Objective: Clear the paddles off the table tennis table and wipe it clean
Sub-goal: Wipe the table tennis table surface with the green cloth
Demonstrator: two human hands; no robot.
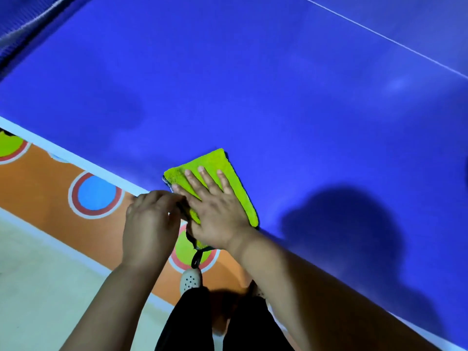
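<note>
Far-left corner: the net [22,29] is blurred and cut off by the frame; its fixing cannot be made out.

Below the tabletop's [253,84] near edge, the floor [38,274] shows an orange band [38,188] with ringed circles; a green circle [10,145] is partly hidden under the table's white edge strip [76,160]; a blue circle [96,195] is in full view.

The left hand [150,224] sits at the near edge, fingers curled and pinching the dark hem of the cloth [228,178]; its fingertips are hidden beneath the knuckles.

The cloth, lime-green and folded, lies on the tabletop against the near edge; one corner overhangs that edge, and a black loop [196,258] hangs from it; another green circle behind the loop is largely covered.

A pale perforated shoe [191,281] and black trousers [192,323] stand just beneath; the second foot is hard to make out.

The right hand [215,216] lies flat on the cloth, fingers straight and spread, pressing it down; it covers the cloth's near part.

To the right, the shadow [349,224] of a head darkens the surface; the near edge runs on to the lower-right corner of the view; the blue surface extends from the cloth toward the far side, as far as the thin white line [379,36].
</note>
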